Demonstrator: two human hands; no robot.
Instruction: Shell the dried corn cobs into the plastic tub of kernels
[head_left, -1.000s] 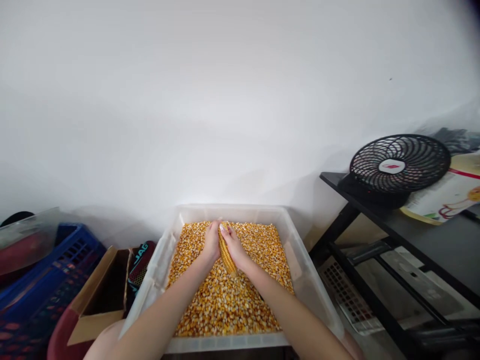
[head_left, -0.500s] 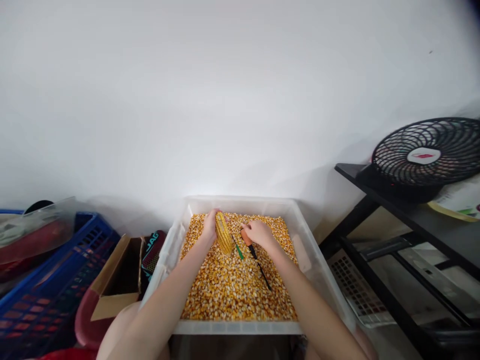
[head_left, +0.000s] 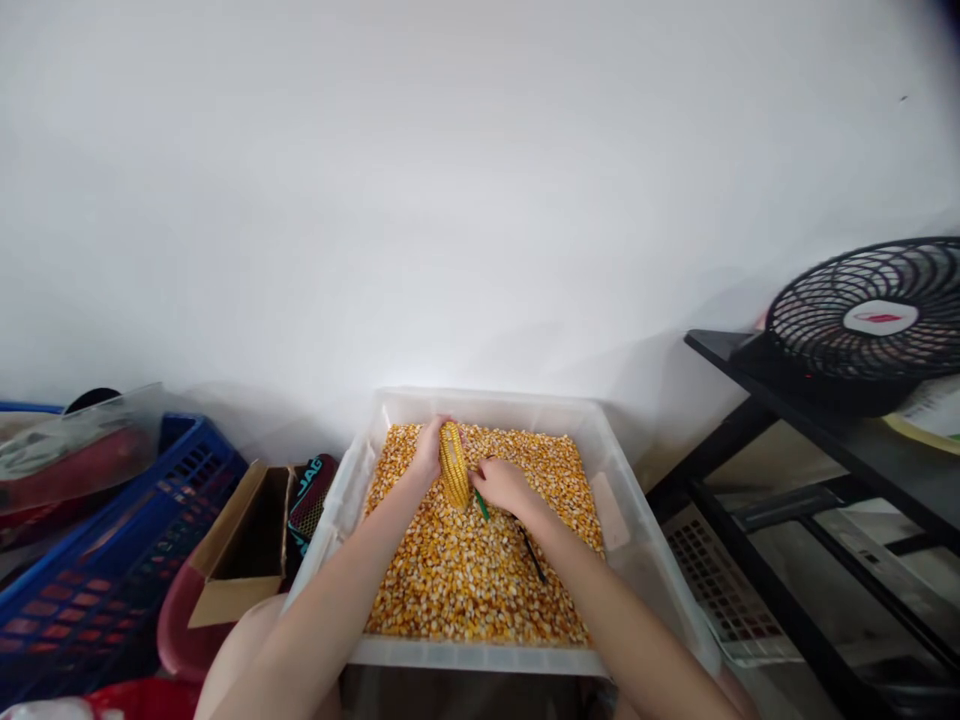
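Big clear plastic tub (head_left: 628, 520) sitting low in front, right up against a plain white wall (head_left: 450, 200), loaded almost to the rim with loose yellow-orange corn kernels (head_left: 457, 580).

Left hand (head_left: 429, 452) wrapped around a corn cob (head_left: 453, 464), holding it roughly upright over the far part of the tub, bottom end down at the kernel pile. Cob still full of kernels on the side facing the camera.

Right hand (head_left: 504, 486) just beside the cob, knuckles up, fingers curled in fairly tight and resting low on the kernels. Short green tool tip (head_left: 481, 505) poking out from under it, right next to the base of the cob. Thin dark rod (head_left: 532, 556) lying across the kernels on the near side of that hand too. Looks closed around something, but can't tell for sure what exactly is in the grip, since the palm hides it.

Both forearms coming in from the bottom edge, meeting over the middle of the tub.

Off to the left: open cardboard box (head_left: 232, 560) beside the tub, something dark with teal lettering (head_left: 309, 500) wedged between box and tub, then a blue plastic crate (head_left: 112, 580) further out with a clear lid or sheet (head_left: 82, 440) over red stuff behind it.

Off to the right: black metal rack (head_left: 817, 470) with a black fan (head_left: 870, 320) on top, well apart from the tub, plus a white slotted panel (head_left: 712, 580) on the floor under it.
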